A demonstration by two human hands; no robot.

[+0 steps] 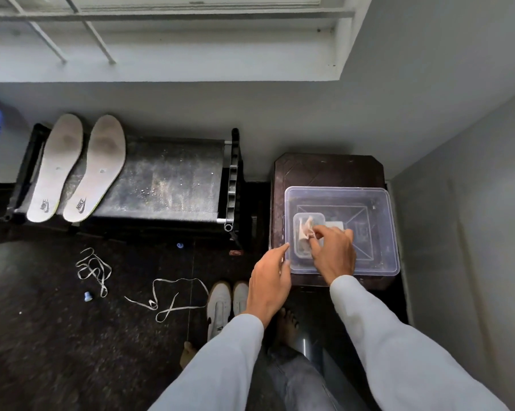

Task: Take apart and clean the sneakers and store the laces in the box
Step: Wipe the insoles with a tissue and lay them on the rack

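A clear plastic box [380, 232] sits on a dark stool at the right. Inside it is a smaller clear tub [302, 247]. My right hand [333, 250] is inside the box and pinches a small pale cloth [306, 228] over the tub. My left hand [269, 280] hovers at the box's left rim, fingers apart, holding nothing. Two white sneakers [226, 304] stand on the floor below my left hand. Two loose white laces lie on the dark floor, one lace [94, 269] to the left and the other lace [173, 298] beside the sneakers. Two grey insoles [78, 167] rest on a black bench.
The black bench [167, 179] stands against the wall at the left, the dark stool [327, 170] at the right by a grey wall. Two small blue bits [87, 296] lie on the floor. My bare feet [287, 321] stand beside the sneakers.
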